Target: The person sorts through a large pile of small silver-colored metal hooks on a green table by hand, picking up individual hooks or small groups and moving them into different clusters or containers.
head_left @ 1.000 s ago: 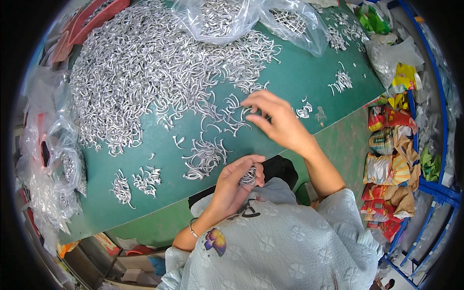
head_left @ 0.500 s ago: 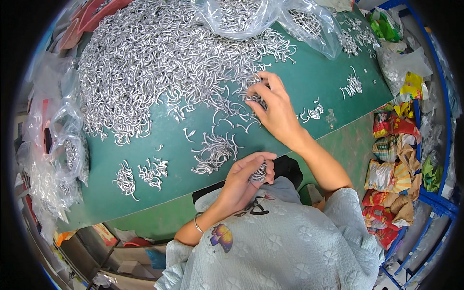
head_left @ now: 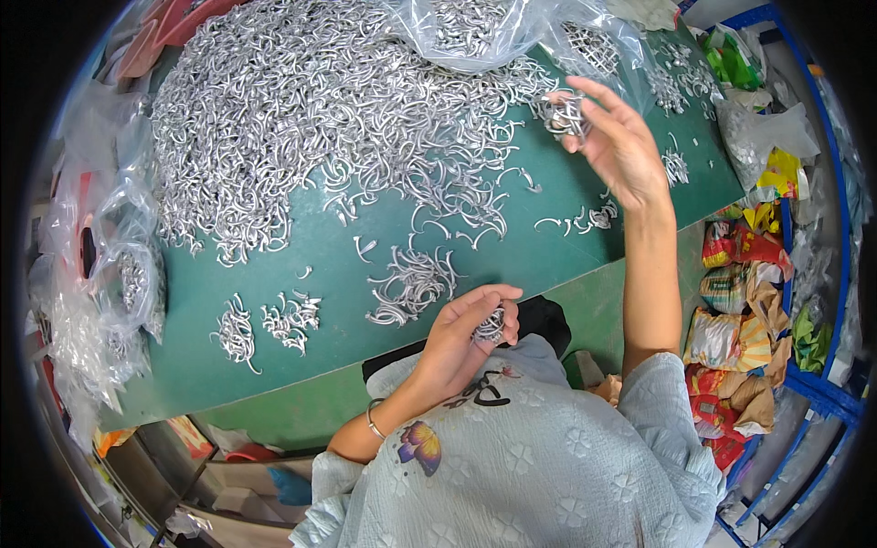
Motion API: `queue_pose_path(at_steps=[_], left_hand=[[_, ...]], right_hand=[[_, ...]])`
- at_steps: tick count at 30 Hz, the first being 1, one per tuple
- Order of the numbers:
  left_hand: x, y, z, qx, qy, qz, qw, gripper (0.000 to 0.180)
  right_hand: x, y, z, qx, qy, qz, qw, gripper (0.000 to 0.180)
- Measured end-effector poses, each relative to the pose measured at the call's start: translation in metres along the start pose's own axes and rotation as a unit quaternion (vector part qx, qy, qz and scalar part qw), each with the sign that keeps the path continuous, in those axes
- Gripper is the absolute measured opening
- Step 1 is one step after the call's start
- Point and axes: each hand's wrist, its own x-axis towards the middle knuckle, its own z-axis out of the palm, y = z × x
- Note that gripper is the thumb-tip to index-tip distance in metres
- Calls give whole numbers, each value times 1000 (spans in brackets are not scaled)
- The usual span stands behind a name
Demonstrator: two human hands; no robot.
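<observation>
Right hand: the person's right hand (head_left: pixel 621 151) is held up over the far right part of the green table (head_left: pixel 521 274), its thumb and fingers grasping a loose bunch of silver, curved metal pieces (head_left: pixel 564 116).
Bunch's lie: it sits at the fingertips, left of the palm and farther from the body than the wrist; the pieces cross at many angles, so they share no common long axis.
Left hand: the left hand (head_left: pixel 457 333) is low by the table's near edge, fingers curled around a compact bundle of similar pieces (head_left: pixel 491 325).
Between the hands: they are well apart, the right one farther out and to the right.
Large pile: a broad pile of curved pieces (head_left: pixel 274 119) covers the far left and middle; the right hand's bunch is just right of its fringe.
Clear bags: 2 stand at the far side. The right bag (head_left: pixel 594 50), with pieces inside, is just beyond the bunch; whether they touch, I cannot tell. The right hand is much the nearer to it. The middle bag (head_left: pixel 470 23) is beyond and to the left.
Heap by the left hand: a small tangled heap (head_left: pixel 413 285) is near, beyond it and to the left.
Right-side heaps: 1 small heap (head_left: pixel 598 217) is left of the right forearm; another (head_left: pixel 674 167) is right of the right hand.
</observation>
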Motion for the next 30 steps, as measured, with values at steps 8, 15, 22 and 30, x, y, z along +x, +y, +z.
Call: queue_pose_path(at_steps=[8,15,22,30], left_hand=[[1,0,0,7,-16,-3,1000,24],[1,0,1,9,-20,-10,1000,25],[3,-1,1,16,-19,-2,1000,26],[6,7,9,54,8,13,998,25]], right_hand=[[-8,-16,-10,-205,18,-89,975,29],[-26,-4,-21,-342,41,-131,929,18],[-62,16,-2,-649,17,-136,749,16],[-59,13,2,-572,106,-140,802,11]])
